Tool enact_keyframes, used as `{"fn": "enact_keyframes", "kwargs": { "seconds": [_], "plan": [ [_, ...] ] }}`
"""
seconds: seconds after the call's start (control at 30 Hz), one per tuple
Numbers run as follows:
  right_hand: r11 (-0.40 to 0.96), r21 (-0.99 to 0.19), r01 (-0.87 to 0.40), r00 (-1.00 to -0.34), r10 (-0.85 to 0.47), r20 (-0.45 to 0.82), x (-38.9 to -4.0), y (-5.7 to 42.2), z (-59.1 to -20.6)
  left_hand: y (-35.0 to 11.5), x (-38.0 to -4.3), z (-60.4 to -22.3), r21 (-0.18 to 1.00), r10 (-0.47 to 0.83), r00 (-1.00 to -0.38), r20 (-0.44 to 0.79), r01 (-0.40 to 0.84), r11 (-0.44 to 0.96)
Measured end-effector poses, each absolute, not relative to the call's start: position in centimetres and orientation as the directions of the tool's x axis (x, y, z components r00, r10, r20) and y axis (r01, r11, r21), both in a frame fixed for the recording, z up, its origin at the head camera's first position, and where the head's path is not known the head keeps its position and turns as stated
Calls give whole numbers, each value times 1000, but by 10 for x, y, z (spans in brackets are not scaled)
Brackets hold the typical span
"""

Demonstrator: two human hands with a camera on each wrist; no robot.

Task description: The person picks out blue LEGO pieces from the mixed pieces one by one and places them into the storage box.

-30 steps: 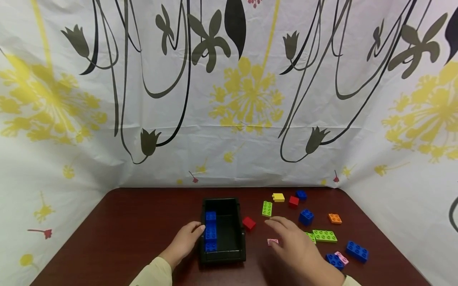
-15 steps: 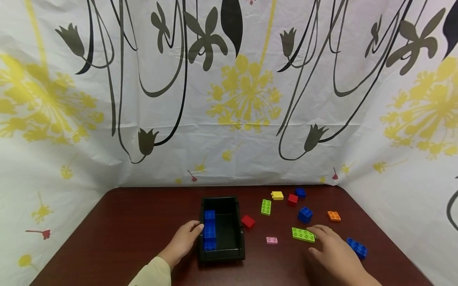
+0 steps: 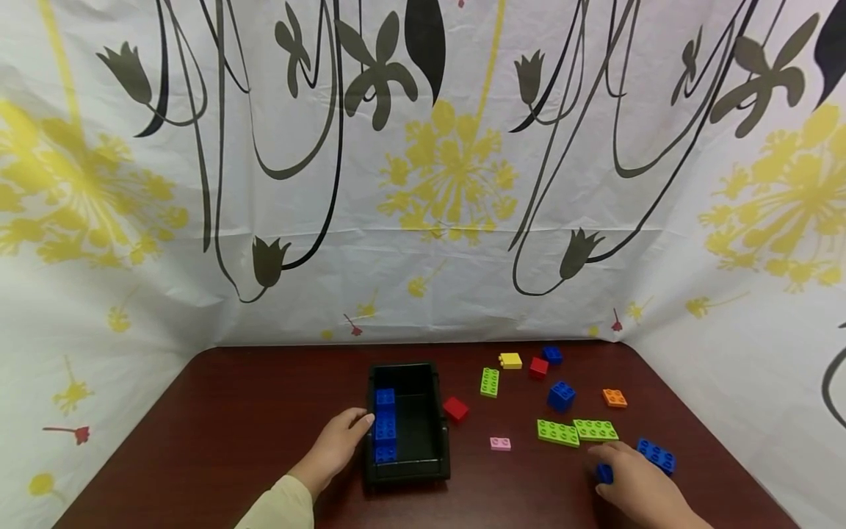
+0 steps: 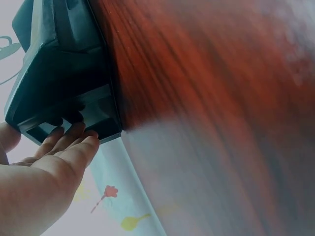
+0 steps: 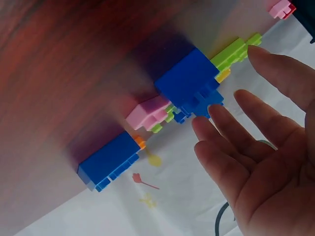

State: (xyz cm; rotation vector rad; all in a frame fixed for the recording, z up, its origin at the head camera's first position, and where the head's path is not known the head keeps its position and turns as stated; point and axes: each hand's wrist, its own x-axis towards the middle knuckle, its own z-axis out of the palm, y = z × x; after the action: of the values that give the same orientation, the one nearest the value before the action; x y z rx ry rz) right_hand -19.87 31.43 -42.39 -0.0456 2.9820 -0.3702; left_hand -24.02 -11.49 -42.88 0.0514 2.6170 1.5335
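My left hand [image 3: 337, 444] holds the left wall of a black plastic bin [image 3: 406, 470], thumb at the rim and fingers along the outer side, as the left wrist view shows. Inside the bin, blue toy bricks [image 3: 385, 426] form a row along that wall. Over at the right, my right hand [image 3: 637, 481] hovers at a blue brick [image 3: 604, 474], partly hiding it. In the right wrist view the fingers are spread and extended beside that blue brick [image 5: 187, 78], with nothing gripped. A pink brick [image 5: 147, 112] and another blue brick [image 5: 110, 157] lie close by.
Two lime green bricks [image 3: 557, 433] lie beyond my right hand. Nearer the bin are a red brick [image 3: 455, 409] and a pink brick [image 3: 500, 444]. Farther back sit a yellow brick [image 3: 510, 361], a blue brick [image 3: 562, 396] and an orange brick [image 3: 615, 398]. A patterned cloth [image 3: 429, 294] borders the table.
My right hand has moved right and toward the near side, from beside the pink brick past the lime green bricks to the blue brick. My left hand stays on the bin.
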Motion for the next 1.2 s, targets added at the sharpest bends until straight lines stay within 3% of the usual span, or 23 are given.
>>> {"fn": "enact_keyframes", "kwargs": {
  "seconds": [0.9,1.2],
  "plan": [
    [984,-168,-54,-980,-84,-181,-201,326,-431,-117,-241,-428,882,93,-991,-99,-43,470],
    [979,-202,-17,-969,-66,-237,-205,329,-431,-116,-241,-428,887,90,-990,-110,-57,457]
  ]
}}
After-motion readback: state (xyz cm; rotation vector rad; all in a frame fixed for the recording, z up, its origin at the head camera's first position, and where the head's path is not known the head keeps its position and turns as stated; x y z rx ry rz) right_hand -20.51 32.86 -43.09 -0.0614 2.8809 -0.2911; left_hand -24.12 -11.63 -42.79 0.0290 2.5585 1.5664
